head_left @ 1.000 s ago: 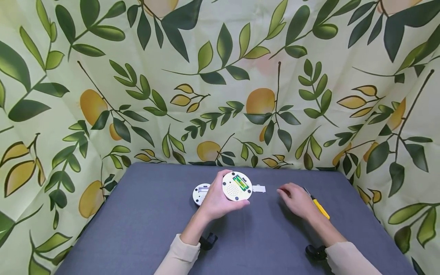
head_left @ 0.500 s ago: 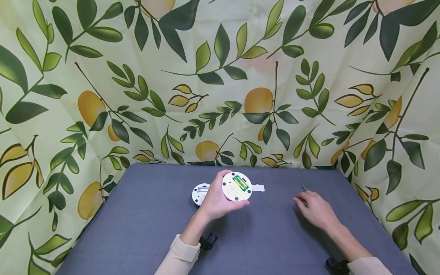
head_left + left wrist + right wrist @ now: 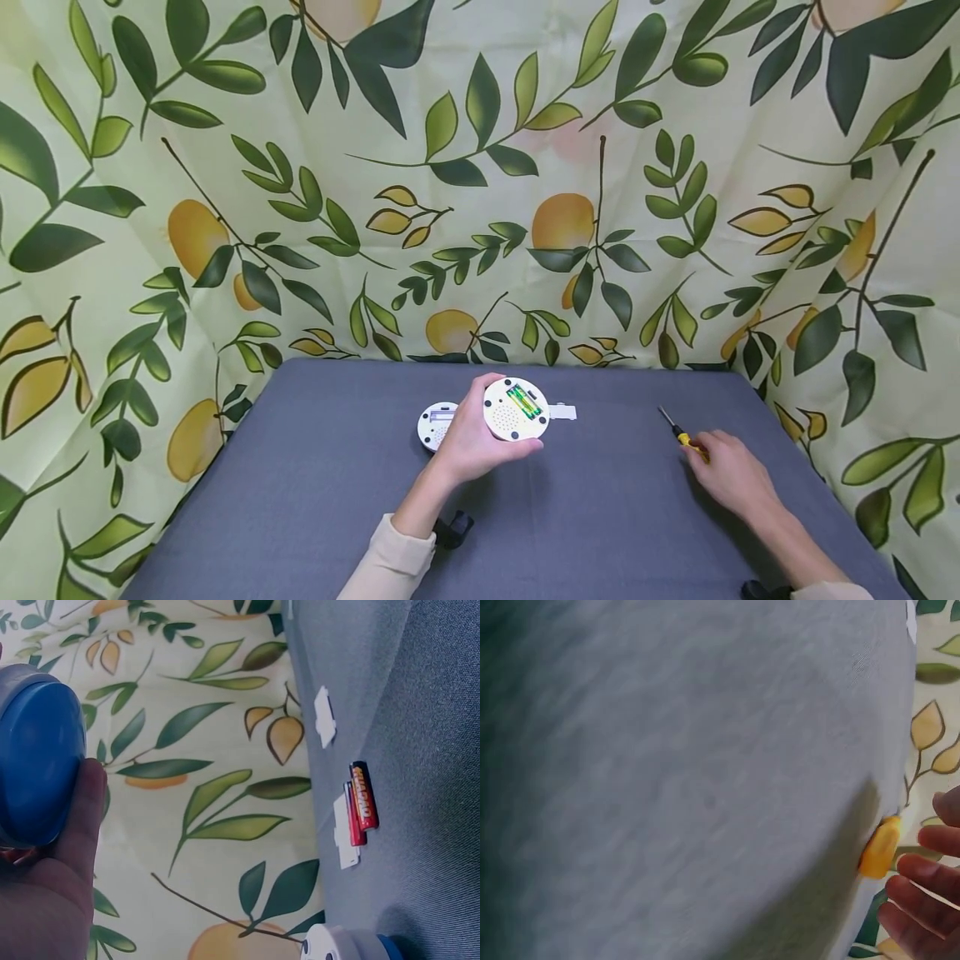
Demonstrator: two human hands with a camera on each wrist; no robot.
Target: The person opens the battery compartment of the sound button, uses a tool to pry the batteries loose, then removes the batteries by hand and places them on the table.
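My left hand (image 3: 480,437) grips a round white device (image 3: 510,421) by its rim. Its underside, with speaker holes, dark feet and green batteries (image 3: 524,401) in an uncovered compartment, faces me; the left wrist view shows its blue domed top (image 3: 43,761). Behind that hand lies a second round device (image 3: 435,423), partly hidden, its compartment showing no batteries. At the right, a yellow-handled screwdriver (image 3: 678,432) lies on the table, its handle end hidden by my right hand (image 3: 731,475). In the right wrist view the fingers are loosely extended beside the yellow handle (image 3: 880,847).
A white cover (image 3: 562,412) lies on the grey table (image 3: 600,517) behind the held device. In the left wrist view, red batteries (image 3: 363,799) lie by one white cover (image 3: 345,836), with another white cover (image 3: 325,718) farther off. A patterned cloth (image 3: 480,208) surrounds the table.
My right hand has moved right and toward me, uncovering the screwdriver's shaft and part of its handle. The left hand and its device have stayed nearly still.
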